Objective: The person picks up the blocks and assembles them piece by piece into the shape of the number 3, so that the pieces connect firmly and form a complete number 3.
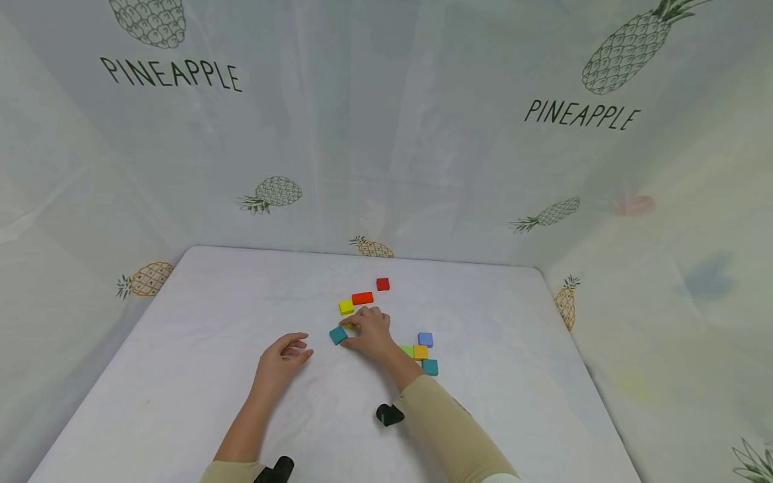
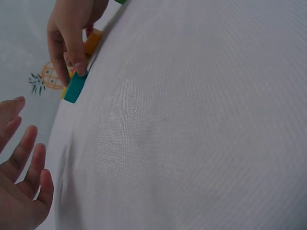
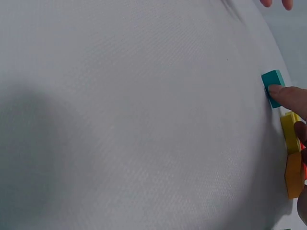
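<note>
My right hand point(image 1: 370, 332) pinches a teal block point(image 1: 338, 335) between thumb and fingers, low over the white tabletop. In the right wrist view the thumb lies against the face of that teal block point(image 3: 272, 81). Beside it are a yellow block point(image 3: 289, 133) and an orange block point(image 3: 294, 176), partly covered by fingers. Just beyond the hand lie another yellow block point(image 1: 346, 306) and a long red block point(image 1: 362, 298). My left hand point(image 1: 284, 359) is held left of the teal block, fingers loosely bent and nothing in them; the left wrist view shows its palm point(image 2: 21, 206).
A red cube point(image 1: 383, 284) lies farther back. Right of my right forearm sits a group: a blue block point(image 1: 425, 339), an orange block point(image 1: 421, 352), a green block point(image 1: 407, 351) and a second teal block point(image 1: 430, 367). A pineapple-printed curtain point(image 1: 386, 134) surrounds the table.
</note>
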Demonstrator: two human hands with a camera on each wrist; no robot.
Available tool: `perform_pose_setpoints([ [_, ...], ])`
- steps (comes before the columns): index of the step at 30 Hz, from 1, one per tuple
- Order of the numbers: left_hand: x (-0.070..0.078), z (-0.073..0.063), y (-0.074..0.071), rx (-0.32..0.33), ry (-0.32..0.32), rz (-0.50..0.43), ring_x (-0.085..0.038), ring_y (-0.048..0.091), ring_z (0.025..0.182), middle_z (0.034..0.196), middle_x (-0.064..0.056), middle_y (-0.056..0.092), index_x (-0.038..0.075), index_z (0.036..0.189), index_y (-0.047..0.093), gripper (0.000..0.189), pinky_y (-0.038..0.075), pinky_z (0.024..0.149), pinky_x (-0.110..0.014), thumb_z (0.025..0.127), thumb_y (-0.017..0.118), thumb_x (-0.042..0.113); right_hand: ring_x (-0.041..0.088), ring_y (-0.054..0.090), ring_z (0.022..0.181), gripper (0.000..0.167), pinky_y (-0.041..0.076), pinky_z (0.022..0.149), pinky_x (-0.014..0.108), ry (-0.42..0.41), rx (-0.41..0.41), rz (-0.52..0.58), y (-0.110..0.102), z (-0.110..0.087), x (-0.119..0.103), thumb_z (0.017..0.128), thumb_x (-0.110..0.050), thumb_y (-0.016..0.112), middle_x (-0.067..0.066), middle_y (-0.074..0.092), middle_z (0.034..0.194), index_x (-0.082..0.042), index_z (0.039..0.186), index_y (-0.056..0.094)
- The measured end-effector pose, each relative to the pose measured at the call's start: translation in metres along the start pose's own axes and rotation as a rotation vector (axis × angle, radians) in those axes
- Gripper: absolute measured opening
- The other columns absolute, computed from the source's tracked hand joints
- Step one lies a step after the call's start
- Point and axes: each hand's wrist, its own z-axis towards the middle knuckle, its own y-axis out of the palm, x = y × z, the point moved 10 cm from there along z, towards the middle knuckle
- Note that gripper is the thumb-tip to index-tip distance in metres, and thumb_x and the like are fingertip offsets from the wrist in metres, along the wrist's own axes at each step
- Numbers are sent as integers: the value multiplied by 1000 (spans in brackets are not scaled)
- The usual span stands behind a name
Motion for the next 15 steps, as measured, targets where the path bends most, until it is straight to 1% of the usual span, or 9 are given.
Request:
perform_pose_setpoints([
  [8,2,-1,2,-4,-2,-3,-21,60,99,109,-6,66,11,126,64,39,48,87,-38,88,74,18,17,42,106,35,31,90,41,14,-4,0,0,1,0,79,-41,81,-8,55,104,-31,111,73],
  [15,7,-1,7,-8,1,-24,-21,60,100,109,-6,66,12,126,64,40,48,88,-38,88,74,18,16,43,106,36,33,93,43,42,-1,65,-8,0,4,79,-40,80,-8,57,104,-30,113,73],
])
